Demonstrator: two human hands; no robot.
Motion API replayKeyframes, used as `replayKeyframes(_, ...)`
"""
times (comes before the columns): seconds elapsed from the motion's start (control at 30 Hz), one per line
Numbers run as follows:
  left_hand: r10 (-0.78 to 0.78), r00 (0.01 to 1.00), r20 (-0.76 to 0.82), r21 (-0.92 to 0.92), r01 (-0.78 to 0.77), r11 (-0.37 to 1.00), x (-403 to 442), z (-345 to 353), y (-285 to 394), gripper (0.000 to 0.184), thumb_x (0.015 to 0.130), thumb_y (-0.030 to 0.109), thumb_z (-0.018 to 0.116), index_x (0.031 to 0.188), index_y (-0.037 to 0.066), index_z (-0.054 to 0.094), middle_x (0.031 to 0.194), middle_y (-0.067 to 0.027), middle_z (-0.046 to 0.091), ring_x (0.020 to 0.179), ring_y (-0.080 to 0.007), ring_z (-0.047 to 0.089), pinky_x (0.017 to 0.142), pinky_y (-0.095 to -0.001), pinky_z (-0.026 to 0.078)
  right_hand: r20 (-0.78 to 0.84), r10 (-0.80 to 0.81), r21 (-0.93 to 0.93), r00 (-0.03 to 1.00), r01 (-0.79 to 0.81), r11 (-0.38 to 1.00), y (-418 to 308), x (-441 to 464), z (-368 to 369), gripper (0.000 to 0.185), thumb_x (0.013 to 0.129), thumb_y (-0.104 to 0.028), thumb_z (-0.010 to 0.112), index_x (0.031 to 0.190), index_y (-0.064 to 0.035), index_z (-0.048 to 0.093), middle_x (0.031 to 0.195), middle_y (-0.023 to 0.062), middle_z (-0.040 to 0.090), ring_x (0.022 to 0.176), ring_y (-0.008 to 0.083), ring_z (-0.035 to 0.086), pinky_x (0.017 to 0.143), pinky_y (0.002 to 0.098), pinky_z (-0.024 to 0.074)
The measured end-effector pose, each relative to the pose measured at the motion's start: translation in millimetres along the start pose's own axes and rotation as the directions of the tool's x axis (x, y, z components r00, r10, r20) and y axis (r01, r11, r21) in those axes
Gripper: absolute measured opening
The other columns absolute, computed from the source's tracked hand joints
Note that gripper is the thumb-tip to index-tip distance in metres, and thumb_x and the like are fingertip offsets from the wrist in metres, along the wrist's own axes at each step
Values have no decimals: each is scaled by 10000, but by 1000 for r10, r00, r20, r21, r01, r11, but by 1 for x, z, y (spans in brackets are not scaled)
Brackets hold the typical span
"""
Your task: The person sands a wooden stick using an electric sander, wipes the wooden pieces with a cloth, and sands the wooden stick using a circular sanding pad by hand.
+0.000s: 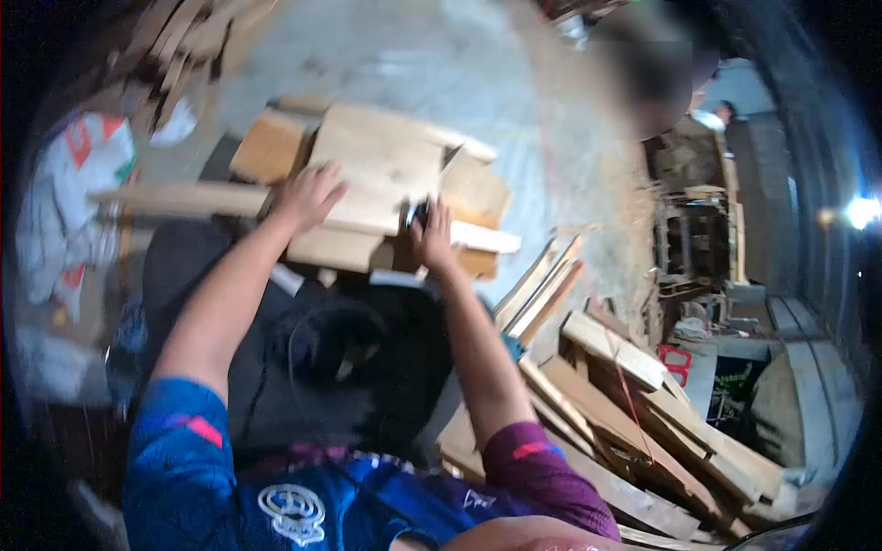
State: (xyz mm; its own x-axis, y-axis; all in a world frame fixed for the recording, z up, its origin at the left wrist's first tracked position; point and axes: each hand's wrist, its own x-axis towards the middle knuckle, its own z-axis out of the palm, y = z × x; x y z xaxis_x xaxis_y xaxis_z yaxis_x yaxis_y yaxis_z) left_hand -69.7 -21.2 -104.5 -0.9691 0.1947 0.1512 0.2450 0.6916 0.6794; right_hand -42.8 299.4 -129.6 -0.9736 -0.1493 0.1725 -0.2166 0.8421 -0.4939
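In front of me, a wide pale wooden board (pixel 377 156) lies on top of other wood pieces. My left hand (pixel 308 199) rests on the board's left side, fingers stretched out and holding nothing. Near the board's right side, my right hand (pixel 434 236) is closed around a small black object (pixel 416 217) with a shiny edge; its kind is too blurred to name. Just right of that hand, a white-edged strip (pixel 487 238) lies across a brown wood block (pixel 476 188). A shorter orange-brown block (pixel 269 145) sits beyond my left hand.
A long plank (pixel 179 198) sticks out to the left. Stacked boards (pixel 643 413) fill the lower right. White sacks (pixel 73 202) lie at the far left, and more scrap wood (pixel 184 37) is at the top left. Another person (pixel 648 73), blurred, is at the upper right.
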Motion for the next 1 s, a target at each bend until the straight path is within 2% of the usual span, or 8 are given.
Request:
replayKeyframes(0.07, 45, 999, 3, -18, -45, 999, 4, -6, 5, 575, 977, 550, 458, 1287, 71, 527, 1241, -181, 600, 1176, -392, 548, 995, -495, 440, 120, 385, -197, 915, -358, 913, -14, -2, -25, 748, 978, -463, 507, 1589, -232, 142, 1667, 52, 98, 1526, 325, 109, 1062, 815, 72)
replayKeyframes(0.17, 53, 994, 100, 14, -55, 998, -1, -20, 17, 573, 963, 548, 482, 1283, 76, 530, 1262, -168, 575, 1195, -373, 535, 988, -477, 450, 179, 455, -253, 873, -406, 878, -80, 4, -22, 772, 971, -502, 507, 1593, -254, 124, 1673, 20, 66, 1537, 273, 81, 1024, 850, 43)
replayKeyframes(0.3, 321, 945, 59, 189, -326, 926, -15, -10, 19, 613, 962, 568, 452, 1304, 63, 520, 1271, -165, 531, 1196, -380, 509, 996, -483, 409, 238, 189, -220, 953, -136, 966, -160, 13, 36, 759, 969, -422, 476, 1596, -192, 115, 1666, 44, 119, 1527, 335, 121, 1023, 841, 79)
replayKeyframes(0.53, 181, 976, 124, 217, -205, 955, -13, -19, 24, 502, 921, 487, 595, 1284, 144, 549, 1195, -125, 520, 1152, -337, 515, 933, -483, 453, 440, 59, 8, 896, -70, 997, -159, 28, -12, 1274, 733, -476, 809, 1590, -184, -87, 1654, 191, -58, 1522, 399, 49, 1073, 767, 168)
replayKeyframes(0.63, 245, 966, 82, 148, -255, 956, -14, -23, 26, 575, 905, 555, 585, 1318, 156, 562, 1204, -124, 527, 1152, -338, 515, 929, -484, 455, -166, -227, 250, 960, 264, 932, -173, 44, -114, 752, 823, -211, 787, 1475, -107, 426, 1516, 210, 409, 1421, 379, 368, 1147, 433, 329)
replayKeyframes(0.7, 204, 970, 129, 189, -226, 956, -10, -16, 24, 588, 916, 576, 548, 1337, 167, 575, 1226, -111, 535, 1158, -338, 527, 942, -485, 468, -273, -72, 462, 959, 196, 865, -249, 30, -245, 554, 879, -76, 709, 1394, -21, 513, 1405, 134, 545, 1221, 253, 552, 1046, 356, 426)
replayKeyframes(0.77, 183, 974, 137, 216, -209, 954, -10, -20, 30, 561, 928, 566, 539, 1320, 166, 580, 1226, -116, 543, 1171, -336, 524, 970, -481, 457, -734, -395, 242, 552, 756, 608, -283, 15, -325, 473, 952, -159, 562, 1386, 21, 512, 1409, 197, 525, 1080, 176, 559, 877, 303, 460)
replayKeyframes(1.0, 218, 969, 115, 184, -236, 954, -12, -19, 31, 553, 948, 566, 515, 1315, 155, 573, 1202, -143, 553, 1182, -352, 508, 995, -491, 429, -820, -307, 199, 483, 744, 638, -217, -174, -347, 422, 963, -179, 552, 1347, -6, 537, 1352, 177, 531, 1044, 171, 549, 857, 307, 460)
